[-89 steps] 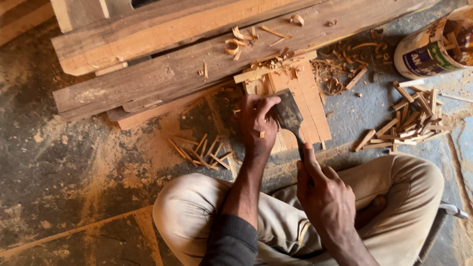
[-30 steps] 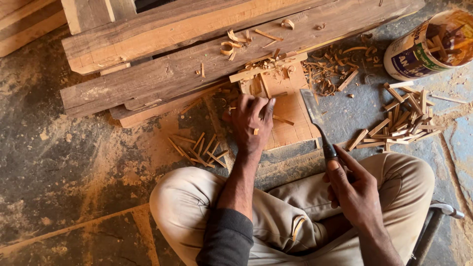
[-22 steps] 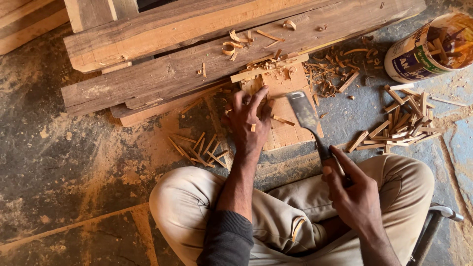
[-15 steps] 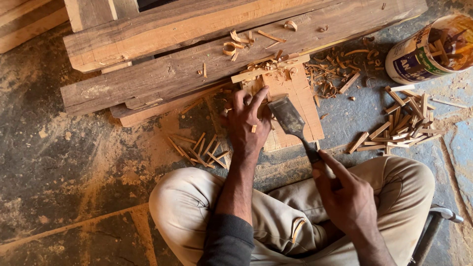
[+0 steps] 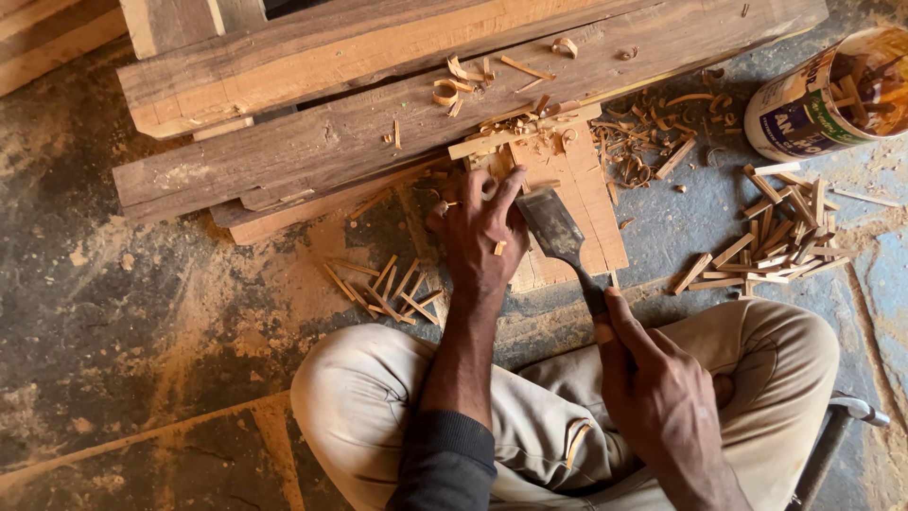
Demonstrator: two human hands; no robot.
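Nearest, the chisel (image 5: 565,241) is gripped by the closed right hand (image 5: 653,383), blade laid on the board (image 5: 582,194). The board is pinned flat to the floor by the spread left hand (image 5: 482,232). Many chips (image 5: 771,241) lie cut; shaving appears unfinished beside the beam (image 5: 378,132).

Warm, even daylight, moderately bright. Shadows fall soft and short beneath the stacked planks (image 5: 378,142). No glare, sharp focus across the centre, and slight softness toward the corners.
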